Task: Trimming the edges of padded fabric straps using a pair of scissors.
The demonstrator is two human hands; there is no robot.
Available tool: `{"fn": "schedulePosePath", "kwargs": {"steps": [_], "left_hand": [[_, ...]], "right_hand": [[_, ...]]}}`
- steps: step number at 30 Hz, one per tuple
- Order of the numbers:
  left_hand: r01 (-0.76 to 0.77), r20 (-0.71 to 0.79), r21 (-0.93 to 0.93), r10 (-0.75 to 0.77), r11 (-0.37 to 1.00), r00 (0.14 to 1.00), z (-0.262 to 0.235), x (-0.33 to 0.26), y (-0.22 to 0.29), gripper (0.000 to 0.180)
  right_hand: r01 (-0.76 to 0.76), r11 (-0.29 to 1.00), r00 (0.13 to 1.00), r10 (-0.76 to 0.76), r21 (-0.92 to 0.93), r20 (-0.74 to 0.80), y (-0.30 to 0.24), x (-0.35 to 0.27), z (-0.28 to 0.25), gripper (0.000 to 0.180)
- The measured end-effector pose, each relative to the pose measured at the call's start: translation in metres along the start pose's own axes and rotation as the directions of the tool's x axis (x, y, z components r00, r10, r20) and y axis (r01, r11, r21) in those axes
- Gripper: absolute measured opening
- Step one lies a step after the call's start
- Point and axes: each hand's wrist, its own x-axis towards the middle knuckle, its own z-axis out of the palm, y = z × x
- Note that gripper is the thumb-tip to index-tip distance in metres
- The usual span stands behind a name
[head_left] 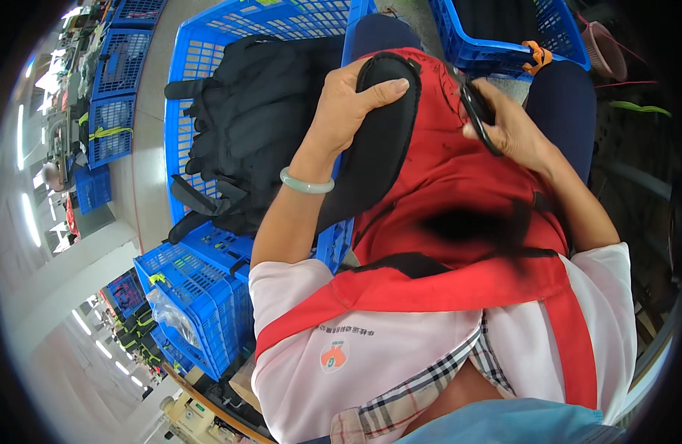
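Observation:
My left hand (341, 111) is closed on the rounded end of a black padded strap (381, 152), thumb on top. The strap's edge is bound, and it runs down over my lap toward the crate at my left. My right hand (515, 133) holds scissors with black handles (477, 111), just right of the strap's end and apart from it. Their blades point up and away, and are hard to make out against the cloth. Beneath both hands lies my red apron (459, 177), with dark thread scraps on it near the scissors.
A blue crate (179, 89) heaped with black padded pieces (252, 111) stands at my left. Another blue crate (474, 55) sits ahead to the right, with an orange tie (537, 58) on its rim. Beside it is a pinkish basket (603, 52). More blue crates (215, 311) stand lower left.

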Motion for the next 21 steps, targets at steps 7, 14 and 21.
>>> {"fn": "schedulePosePath", "kwargs": {"steps": [7, 14, 21], "left_hand": [[0.026, 0.007, -0.031, -0.026, 0.999, 1.000, -0.003, 0.002, 0.002, 0.025], [0.016, 0.034, 0.018, -0.016, 1.000, 0.999, 0.002, -0.002, -0.004, 0.024], [0.042, 0.041, 0.026, -0.043, 0.999, 0.998, 0.003, -0.008, -0.005, 0.024]], "right_hand": [[-0.093, 0.984, 0.994, 0.100, -0.150, 0.041, -0.022, -0.014, -0.002, 0.066], [-0.138, 0.944, 0.983, 0.167, -0.299, 0.073, -0.023, -0.015, -0.007, 0.069], [-0.111, 0.957, 0.986, 0.139, -0.268, 0.091, -0.020, -0.021, -0.004, 0.071]]}}
